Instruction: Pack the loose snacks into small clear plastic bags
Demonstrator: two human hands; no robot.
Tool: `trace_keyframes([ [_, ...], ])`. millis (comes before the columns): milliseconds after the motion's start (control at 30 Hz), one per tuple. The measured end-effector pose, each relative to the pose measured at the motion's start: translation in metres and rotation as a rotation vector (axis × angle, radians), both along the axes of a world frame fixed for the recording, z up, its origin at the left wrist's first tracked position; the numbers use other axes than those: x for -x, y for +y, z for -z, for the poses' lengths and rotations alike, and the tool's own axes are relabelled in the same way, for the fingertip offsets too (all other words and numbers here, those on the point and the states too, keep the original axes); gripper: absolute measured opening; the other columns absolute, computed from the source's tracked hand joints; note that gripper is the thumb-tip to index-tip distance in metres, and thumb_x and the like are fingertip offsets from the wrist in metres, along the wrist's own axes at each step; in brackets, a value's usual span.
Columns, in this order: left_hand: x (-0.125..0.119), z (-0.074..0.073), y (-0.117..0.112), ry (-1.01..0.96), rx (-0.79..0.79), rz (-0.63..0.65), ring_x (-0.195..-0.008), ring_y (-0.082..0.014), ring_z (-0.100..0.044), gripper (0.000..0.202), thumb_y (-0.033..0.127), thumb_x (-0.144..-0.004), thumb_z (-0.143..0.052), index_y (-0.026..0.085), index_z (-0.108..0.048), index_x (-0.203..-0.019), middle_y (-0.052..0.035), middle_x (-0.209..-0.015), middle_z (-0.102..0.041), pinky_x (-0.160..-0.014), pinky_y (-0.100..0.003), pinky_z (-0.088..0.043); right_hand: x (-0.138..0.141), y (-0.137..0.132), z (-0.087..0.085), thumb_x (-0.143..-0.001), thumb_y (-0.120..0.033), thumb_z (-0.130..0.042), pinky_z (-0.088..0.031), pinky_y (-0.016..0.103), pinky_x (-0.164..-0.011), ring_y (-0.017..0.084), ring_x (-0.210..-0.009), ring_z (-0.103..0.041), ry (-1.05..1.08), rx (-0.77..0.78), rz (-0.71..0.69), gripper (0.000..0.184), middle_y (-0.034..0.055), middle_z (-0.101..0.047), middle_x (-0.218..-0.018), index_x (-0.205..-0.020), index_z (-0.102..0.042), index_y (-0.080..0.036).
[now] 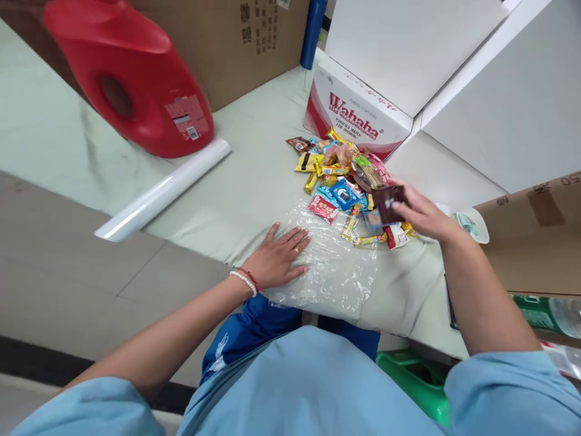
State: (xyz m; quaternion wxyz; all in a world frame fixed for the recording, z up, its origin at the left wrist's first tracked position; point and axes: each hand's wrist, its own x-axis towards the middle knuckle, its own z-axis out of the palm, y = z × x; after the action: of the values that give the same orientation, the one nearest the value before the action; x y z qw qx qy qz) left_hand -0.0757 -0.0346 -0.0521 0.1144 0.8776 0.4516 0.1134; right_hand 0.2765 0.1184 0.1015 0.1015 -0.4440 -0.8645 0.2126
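Observation:
My left hand (280, 259) lies flat with its fingers apart on the left part of a clear plastic bag (338, 281), which is spread near the table's front edge. Between the fingers and thumb of my right hand (422, 209) is a dark brown snack packet (388, 204), raised over the right side of a heap of wrapped snacks. A red packet (323, 208) and a blue packet (344, 194) lie at the near side of the heap, just beyond the bag. Below my right hand rests a red and white packet (396, 236).
Behind the snacks stands a Wahaha water carton (354, 115), with white boxes (408, 48) beside it. To the left are a red jug (149, 91) and a white roll (163, 191) that overhangs the table edge. A cardboard box (540, 236) is at the right.

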Motion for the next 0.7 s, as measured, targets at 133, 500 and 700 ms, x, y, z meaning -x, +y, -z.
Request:
trace_keyframes([
  [133, 0.0, -0.002, -0.001, 0.008, 0.007, -0.003, -0.156, -0.0311, -0.029, 0.072, 0.059, -0.101, -0.042, 0.02, -0.032, -0.161, -0.0149, -0.168, -0.031, -0.126, -0.063, 0.002, 0.04, -0.057, 0.032, -0.095, -0.043, -0.061, -0.05, 0.043, -0.107, 0.028, -0.128, -0.061, -0.016, 0.453, -0.277, 0.062, 0.0051, -0.062, -0.146, -0.154, -0.05, -0.028],
  [500, -0.001, -0.005, -0.002, 0.03, 0.004, -0.012, -0.156, -0.0314, -0.029, 0.079, 0.06, -0.101, -0.043, 0.016, -0.024, -0.164, -0.0174, -0.169, -0.028, -0.127, -0.062, 0.0, 0.09, -0.113, 0.083, -0.09, -0.04, -0.072, -0.047, 0.051, -0.103, 0.035, -0.121, -0.052, -0.162, -0.001, -0.086, 0.06, 0.0144, -0.061, -0.135, -0.145, -0.057, -0.023],
  [700, 0.0, -0.002, -0.003, 0.033, -0.009, -0.023, -0.157, -0.033, -0.028, 0.087, 0.064, -0.098, -0.045, 0.014, -0.02, -0.165, -0.0194, -0.169, -0.026, -0.127, -0.061, -0.002, 0.089, -0.119, 0.1, -0.082, -0.026, -0.078, -0.046, 0.047, -0.101, 0.032, -0.113, -0.05, -0.209, 0.016, 0.041, 0.06, 0.0141, -0.06, -0.128, -0.139, -0.059, -0.02],
])
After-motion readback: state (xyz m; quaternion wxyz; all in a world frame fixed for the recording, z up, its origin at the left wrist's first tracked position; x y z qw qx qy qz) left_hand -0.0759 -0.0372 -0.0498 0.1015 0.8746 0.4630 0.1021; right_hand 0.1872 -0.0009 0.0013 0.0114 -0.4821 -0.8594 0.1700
